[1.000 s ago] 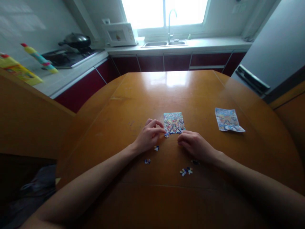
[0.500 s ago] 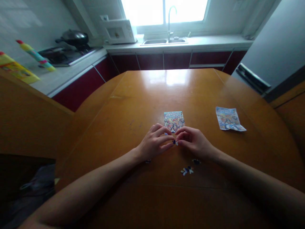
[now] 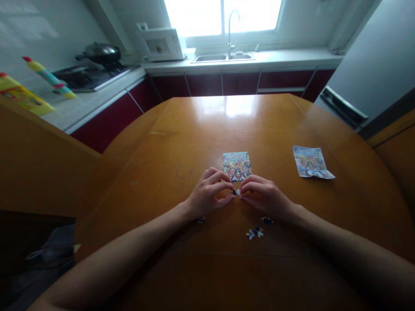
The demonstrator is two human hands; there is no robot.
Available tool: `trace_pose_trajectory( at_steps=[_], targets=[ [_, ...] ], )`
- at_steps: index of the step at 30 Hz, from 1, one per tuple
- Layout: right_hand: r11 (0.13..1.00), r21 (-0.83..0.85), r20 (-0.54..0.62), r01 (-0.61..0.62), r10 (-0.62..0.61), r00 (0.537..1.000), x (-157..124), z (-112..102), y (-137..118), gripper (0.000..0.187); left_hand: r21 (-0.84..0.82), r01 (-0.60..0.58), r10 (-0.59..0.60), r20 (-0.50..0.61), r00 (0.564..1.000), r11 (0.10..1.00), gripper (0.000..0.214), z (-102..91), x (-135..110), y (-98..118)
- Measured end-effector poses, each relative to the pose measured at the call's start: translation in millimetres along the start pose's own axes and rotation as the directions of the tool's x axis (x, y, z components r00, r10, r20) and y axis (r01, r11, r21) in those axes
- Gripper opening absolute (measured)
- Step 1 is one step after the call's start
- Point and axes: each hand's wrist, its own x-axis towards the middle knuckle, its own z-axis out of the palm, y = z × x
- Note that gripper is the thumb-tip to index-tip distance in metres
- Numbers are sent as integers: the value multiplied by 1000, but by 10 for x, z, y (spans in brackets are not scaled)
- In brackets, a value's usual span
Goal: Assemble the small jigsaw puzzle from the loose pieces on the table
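Note:
Both hands meet over the wooden table, just in front of a partly assembled jigsaw puzzle (image 3: 237,164). My left hand (image 3: 210,190) pinches a small dark blue puzzle piece (image 3: 234,192) between thumb and fingers. Against it, my right hand (image 3: 264,194) is closed on a whitish puzzle piece (image 3: 238,191). The two pieces touch or nearly touch; whether they interlock I cannot tell. Nearer me lies a small cluster of loose puzzle pieces (image 3: 254,233), with a dark piece (image 3: 267,220) by my right wrist. Another piece (image 3: 201,220) rests below my left wrist.
A creased picture sheet (image 3: 312,162) lies on the table (image 3: 155,172) to the right. Beyond the table are a counter with a sink (image 3: 210,58), a microwave (image 3: 161,44) and a wok (image 3: 103,53) on the stove. Yellow bottles (image 3: 48,77) stand at the left.
My right thumb and fingers have closed in around the whitish piece. My left fingers have shifted slightly left with the dark piece. The puzzle and loose pieces have stayed put.

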Motion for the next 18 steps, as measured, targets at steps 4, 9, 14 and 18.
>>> trace_pose_trajectory(
  at_steps=[4, 9, 14, 18],
  targets=[
    [1000, -5, 19, 22, -22, 1000, 9, -17, 8, 7, -16, -3, 3, 11, 1000, 1000, 10, 3, 8, 13],
    [998, -45, -161, -48, 40, 986, 51, -169, 68, 5, -28, 9, -10, -37, 999, 1000, 9, 25, -2, 0],
    [996, -91, -165, 19, -34, 986, 60, -218, 117, 7, -25, -1, 0, -52, 999, 1000, 11, 50, 7, -6],
    [989, -99, -69, 107, -115, 991, 26, -121, 113, 4, -31, -21, 19, -80, 997, 999, 11, 54, 40, 12]
  ],
)
